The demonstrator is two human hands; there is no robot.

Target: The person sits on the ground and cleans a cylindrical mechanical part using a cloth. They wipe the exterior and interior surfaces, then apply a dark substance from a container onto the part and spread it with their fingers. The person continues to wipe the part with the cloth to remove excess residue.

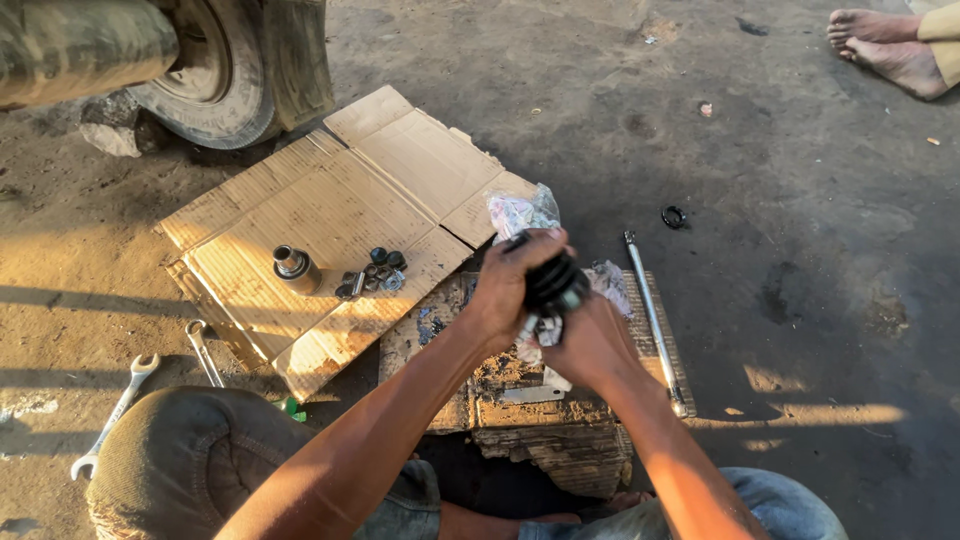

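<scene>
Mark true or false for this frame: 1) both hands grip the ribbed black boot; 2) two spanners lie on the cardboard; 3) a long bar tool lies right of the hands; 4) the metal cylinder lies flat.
1) Left hand and right hand both grip the black ribbed boot: true.
2) False: both spanners lie on the dirt beside the cardboard.
3) Long bar tool: true.
4) False: the metal cylinder stands upright on the cardboard.
</scene>
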